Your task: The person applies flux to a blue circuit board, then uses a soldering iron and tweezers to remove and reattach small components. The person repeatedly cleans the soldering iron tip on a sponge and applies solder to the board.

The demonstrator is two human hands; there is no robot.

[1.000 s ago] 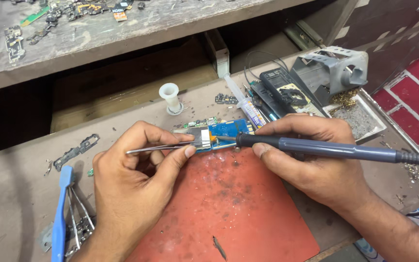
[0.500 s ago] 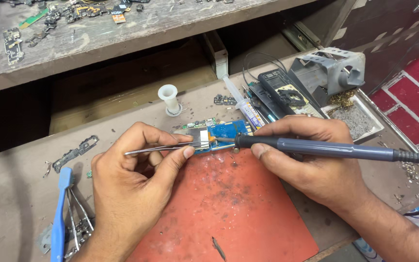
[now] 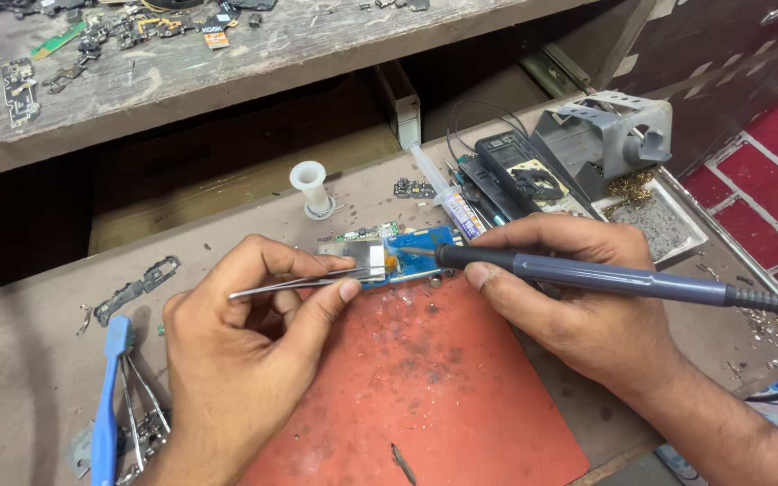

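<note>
A small blue circuit board (image 3: 416, 256) lies at the far edge of a red work mat (image 3: 425, 396). My left hand (image 3: 236, 351) pinches metal tweezers (image 3: 299, 282), whose tips press a silver shield (image 3: 373, 258) on the board. My right hand (image 3: 578, 297) grips a grey soldering iron (image 3: 623, 281) like a pen. Its tip touches the board just right of the shield, by an orange spot.
A white spool (image 3: 311, 187) and a syringe (image 3: 447, 193) lie behind the board. An iron stand (image 3: 605, 135) with a tray (image 3: 668, 225) sits at the right. A blue pry tool (image 3: 108, 396) and spare tweezers lie at the left. Board scraps litter the upper shelf (image 3: 182, 63).
Both hands hold almost still over the board; the iron tip and the tweezers stay at the same spot.
</note>
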